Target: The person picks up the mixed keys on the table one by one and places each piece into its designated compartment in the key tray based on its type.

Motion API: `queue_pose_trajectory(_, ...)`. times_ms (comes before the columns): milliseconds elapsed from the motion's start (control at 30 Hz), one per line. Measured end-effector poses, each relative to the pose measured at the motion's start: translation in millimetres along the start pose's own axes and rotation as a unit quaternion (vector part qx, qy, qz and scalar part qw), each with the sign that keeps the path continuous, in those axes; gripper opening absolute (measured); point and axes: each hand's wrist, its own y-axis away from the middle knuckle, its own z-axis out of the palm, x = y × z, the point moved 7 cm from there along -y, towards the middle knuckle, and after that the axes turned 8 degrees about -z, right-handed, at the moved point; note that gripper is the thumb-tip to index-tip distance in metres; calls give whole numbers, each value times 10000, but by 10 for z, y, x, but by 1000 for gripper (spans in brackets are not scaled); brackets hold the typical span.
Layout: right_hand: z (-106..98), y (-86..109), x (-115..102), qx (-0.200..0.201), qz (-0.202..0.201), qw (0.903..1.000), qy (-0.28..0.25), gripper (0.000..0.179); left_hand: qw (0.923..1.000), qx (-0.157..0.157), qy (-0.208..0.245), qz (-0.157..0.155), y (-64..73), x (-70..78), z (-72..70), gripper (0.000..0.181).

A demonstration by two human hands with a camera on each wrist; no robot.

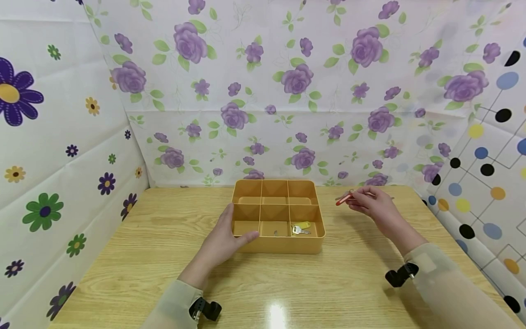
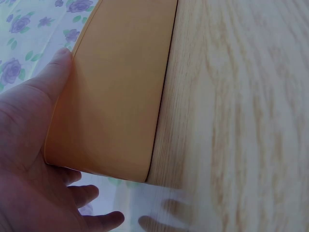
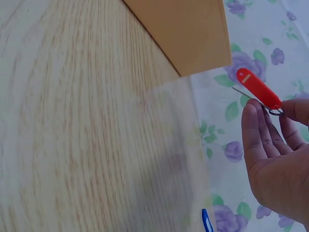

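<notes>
An orange divided box [image 1: 280, 245] stands near the back of the table. My left hand [image 1: 223, 237] rests at its front left corner. In the left wrist view, the thumb touches the rim and the other fingers extend loosely past the corner. In its front right compartment lies a silver key [image 1: 301, 230] with a yellow tag [image 1: 303, 225]. Right of the box, my right hand [image 1: 376, 208] is raised above the table. It pinches the ring of a key with a red tag [image 3: 259, 89] between thumb and fingers; the thin key blade [image 3: 243, 93] shows edge-on.
A blue object [image 3: 207, 221], partly cut off, lies near the table's back edge beneath the right hand. Something small and grey [image 1: 276, 233] shows in the front middle compartment. Flowered cloth [image 1: 304, 128] hangs behind the wooden table [image 1: 263, 283], with patterned cloths on both sides.
</notes>
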Motion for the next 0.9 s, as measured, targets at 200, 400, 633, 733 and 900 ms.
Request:
queue_pose_trajectory(200, 84, 28, -113, -47, -1, 9995, -301, 40, 10000, 23, 1, -5, -2, -12, 3, 128)
queue_pose_trajectory(400, 168, 38, -214, -63, -50, 9987, -497, 36, 10000, 26, 6, 2, -9, -14, 6, 128)
queue_pose_trajectory(633, 295, 70, -368, -108, -106, 9972, -737, 34, 10000, 24, -2, 27, -5, -6, -2, 127)
queue_pose_trajectory(733, 351, 87, -432, -162, -115, 9964, -829, 34, 10000, 30, -8, 40, -7, -8, -2, 128)
queue_pose_trajectory(900, 453, 113, -521, -255, -122, 9952, -936, 30, 10000, 13, -7, 61, -11, -21, 3, 132)
